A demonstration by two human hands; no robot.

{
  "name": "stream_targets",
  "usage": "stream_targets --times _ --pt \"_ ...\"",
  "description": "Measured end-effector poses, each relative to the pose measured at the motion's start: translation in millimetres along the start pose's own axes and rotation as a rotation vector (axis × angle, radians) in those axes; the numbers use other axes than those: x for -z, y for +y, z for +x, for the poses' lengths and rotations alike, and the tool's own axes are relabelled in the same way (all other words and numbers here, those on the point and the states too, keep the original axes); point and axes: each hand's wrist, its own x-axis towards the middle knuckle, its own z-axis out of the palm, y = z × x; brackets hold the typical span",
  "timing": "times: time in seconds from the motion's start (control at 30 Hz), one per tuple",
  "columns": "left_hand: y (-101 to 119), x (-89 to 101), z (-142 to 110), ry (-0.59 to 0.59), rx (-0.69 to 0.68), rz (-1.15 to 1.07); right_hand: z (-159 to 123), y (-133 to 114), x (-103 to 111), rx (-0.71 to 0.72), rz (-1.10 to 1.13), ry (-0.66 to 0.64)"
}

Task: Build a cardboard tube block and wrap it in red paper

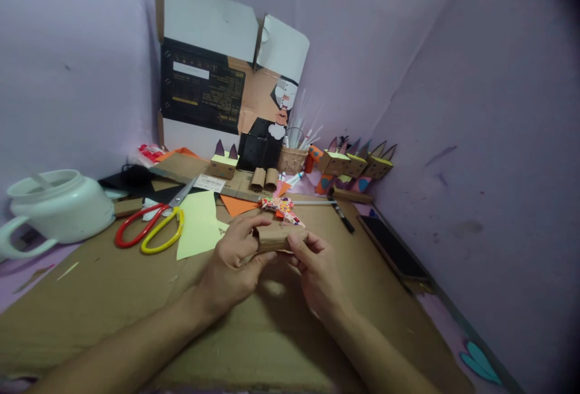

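Observation:
A short brown cardboard tube [273,239] lies sideways between my two hands, above the cardboard sheet. My left hand [238,258] grips its left end, with the index finger and thumb around it. At the other end my right hand [316,264] pinches the tube between thumb and fingers. Just beyond the hands lies a floral-patterned piece [278,205] beside an orange paper scrap [238,205]. Pale yellow paper [197,225] lies to the left of my left hand, partly under scissors [159,225] with one red and one yellow handle.
Cardboard [136,333] covers the tabletop. A white pot [67,206] stands at left, a phone-like dark slab [392,246] at right near a black marker [343,217]. Behind are two small cardboard rolls [264,179], eared cardboard boxes [335,163], a pen cup [292,159] and an unfolded box [208,25].

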Motion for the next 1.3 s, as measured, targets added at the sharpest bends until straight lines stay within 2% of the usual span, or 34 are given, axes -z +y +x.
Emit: stream_targets --times 0.13,0.33,0.5,0.63,0.77,0.9,1.03,1.2,1.3 --pt "4.4 1.7 1.5 -0.029 0.019 0.050 2.4 1.4 1.3 0.078 -0.041 0.016" --pt "11.1 2.3 2.3 -0.043 0.148 -0.073 4.5 1.3 3.3 0.131 -0.125 0.051" --pt "6.7 3.9 3.0 0.111 0.390 -0.385 7.2 -2.7 7.0 0.236 -0.234 0.060" --pt "2.7 5.8 7.9 0.052 0.482 -0.488 6.3 -6.2 5.9 0.268 -0.228 0.022" --pt "-1.5 10.0 13.7 0.137 0.621 -0.787 11.5 -6.4 10.5 0.234 -0.156 0.151" --pt "-3.4 16.5 19.2 0.150 0.762 -1.005 21.2 -6.6 19.7 0.249 -0.157 0.263" --pt "-5.8 18.0 21.0 0.173 0.775 -1.008 22.9 -7.4 20.7 0.206 -0.150 0.256" --pt "-17.0 15.4 21.7 0.232 0.766 -0.872 18.8 -6.1 16.3 0.140 -0.173 0.184" --pt "-22.2 15.9 21.4 0.224 0.783 -0.824 17.6 -4.5 16.1 0.104 -0.214 0.142"
